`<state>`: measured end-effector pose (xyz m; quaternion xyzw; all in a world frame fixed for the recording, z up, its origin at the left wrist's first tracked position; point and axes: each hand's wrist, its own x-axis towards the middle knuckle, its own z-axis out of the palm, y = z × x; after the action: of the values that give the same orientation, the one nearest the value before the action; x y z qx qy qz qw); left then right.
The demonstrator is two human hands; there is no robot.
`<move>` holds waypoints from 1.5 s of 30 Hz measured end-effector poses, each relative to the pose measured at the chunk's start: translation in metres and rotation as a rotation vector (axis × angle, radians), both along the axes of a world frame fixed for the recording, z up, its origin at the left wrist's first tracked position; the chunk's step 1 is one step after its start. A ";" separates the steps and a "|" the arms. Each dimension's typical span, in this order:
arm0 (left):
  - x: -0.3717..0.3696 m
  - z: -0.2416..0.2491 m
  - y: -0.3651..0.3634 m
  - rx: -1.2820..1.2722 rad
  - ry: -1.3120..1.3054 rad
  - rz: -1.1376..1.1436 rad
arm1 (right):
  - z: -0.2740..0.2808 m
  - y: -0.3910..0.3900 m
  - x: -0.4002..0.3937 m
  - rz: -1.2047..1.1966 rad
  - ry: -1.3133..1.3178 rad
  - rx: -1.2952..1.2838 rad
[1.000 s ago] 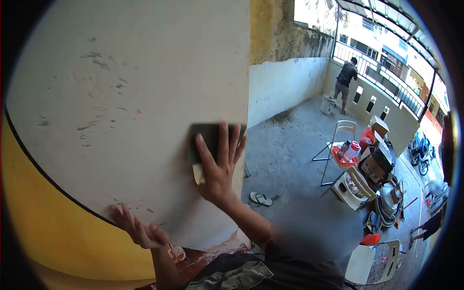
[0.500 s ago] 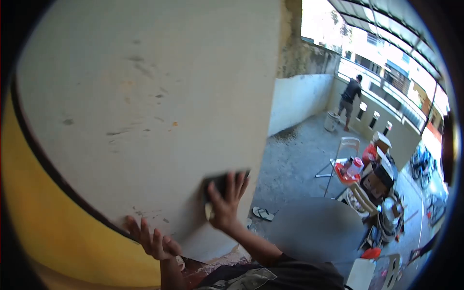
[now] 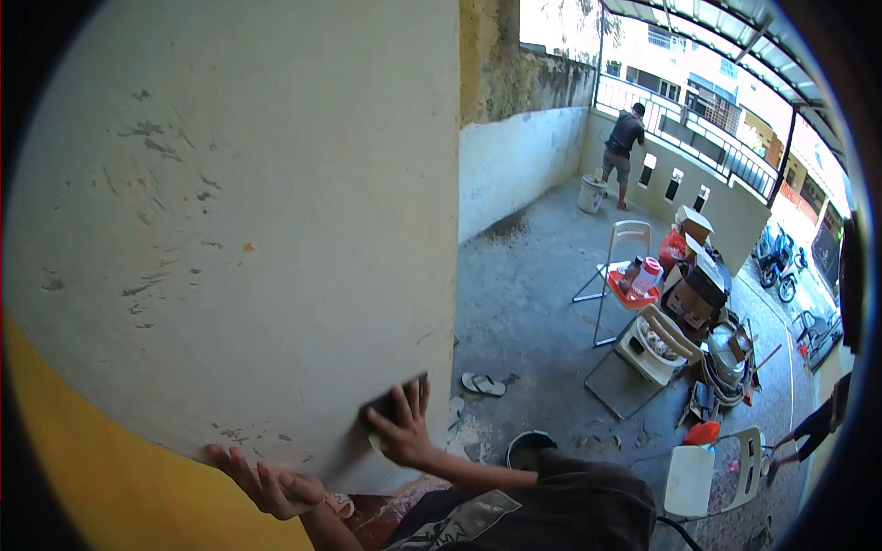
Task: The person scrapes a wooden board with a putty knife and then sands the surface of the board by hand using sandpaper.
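Observation:
A pale painted wall (image 3: 322, 230) with grey and orange patches fills the left and middle of the view. My right hand (image 3: 404, 436) presses a dark flat sanding pad (image 3: 374, 404) against the wall's lower part, near its right edge. The fingers lie over the pad and hide much of it. Lower left, my left hand (image 3: 266, 485) has its palm turned upward and its fingers stretched out. Its fingertips meet the wall's lower border, beside a yellow surface (image 3: 138, 459); nothing shows in that hand.
Behind the wall's right edge, a person (image 3: 625, 147) stands at a railing beside a white bucket (image 3: 592, 194). Chairs (image 3: 628, 266), cardboard boxes (image 3: 694, 303) and a flip-flop (image 3: 483, 384) are on the concrete floor. Another person's legs (image 3: 813, 432) show at the right edge.
The view has turned right, so the wall and courtyard sit further left, and the picture is sharper. My right hand and the pad appear lower; both hands stay at the wall.

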<state>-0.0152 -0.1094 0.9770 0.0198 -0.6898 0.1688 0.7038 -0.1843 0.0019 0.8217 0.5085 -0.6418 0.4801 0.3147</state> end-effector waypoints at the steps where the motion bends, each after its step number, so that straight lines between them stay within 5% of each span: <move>1: -0.002 0.000 -0.002 0.013 -0.003 -0.001 | -0.010 -0.001 0.004 0.011 0.001 -0.016; 3: 0.000 0.001 -0.002 0.005 -0.003 0.017 | 0.031 -0.008 -0.018 0.018 0.073 -0.083; 6: -0.002 -0.001 -0.001 -0.011 0.015 0.034 | 0.163 -0.006 -0.043 -0.056 0.105 -0.172; 9: -0.001 -0.004 0.000 0.043 0.029 0.061 | 0.160 0.001 -0.042 -0.074 0.070 -0.107; 13: -0.001 -0.013 -0.004 0.046 0.057 0.043 | -0.013 0.001 -0.020 -0.001 0.108 -0.025; 15: -0.002 -0.014 -0.004 0.065 0.062 0.081 | 0.023 0.000 -0.034 0.026 0.122 -0.065; 19: -0.002 -0.007 0.003 0.104 0.024 0.025 | 0.189 -0.001 -0.058 -0.083 0.099 -0.108; 22: 0.002 -0.008 0.004 0.160 0.003 0.029 | 0.165 -0.003 -0.049 -0.117 0.171 -0.108; 25: 0.002 -0.011 0.004 0.191 0.020 0.014 | 0.025 -0.003 -0.017 -0.023 0.111 -0.050; 26: 0.003 -0.010 0.002 0.184 -0.001 0.007 | 0.023 -0.001 -0.016 0.005 0.110 -0.035; 28: 0.005 -0.010 0.006 0.203 -0.044 0.000 | 0.046 0.002 -0.022 -0.018 0.166 -0.058; 31: -0.002 -0.005 0.004 0.192 -0.022 0.006 | 0.174 -0.010 -0.044 -0.120 0.191 -0.148; 33: -0.005 -0.004 0.000 0.131 0.032 0.006 | 0.210 -0.007 -0.045 -0.134 0.192 -0.148; 35: -0.002 -0.005 0.003 0.132 0.006 0.003 | 0.157 -0.013 -0.034 -0.088 0.115 -0.138; 38: -0.002 -0.004 -0.002 0.128 0.008 0.000 | 0.009 -0.010 -0.003 0.020 0.086 -0.029; 39: -0.002 -0.004 -0.004 0.110 0.006 0.002 | 0.013 -0.014 -0.006 0.015 0.081 -0.034; 41: 0.000 -0.002 -0.001 0.114 -0.026 -0.009 | 0.046 -0.012 -0.014 -0.001 0.129 -0.081; 45: -0.009 0.003 -0.002 0.067 0.017 0.003 | 0.206 -0.015 -0.033 -0.070 0.073 -0.168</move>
<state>-0.0245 -0.1115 0.9802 0.0458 -0.6891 0.1466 0.7082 -0.2178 -0.0131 1.0277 0.4748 -0.6047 0.5022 0.3958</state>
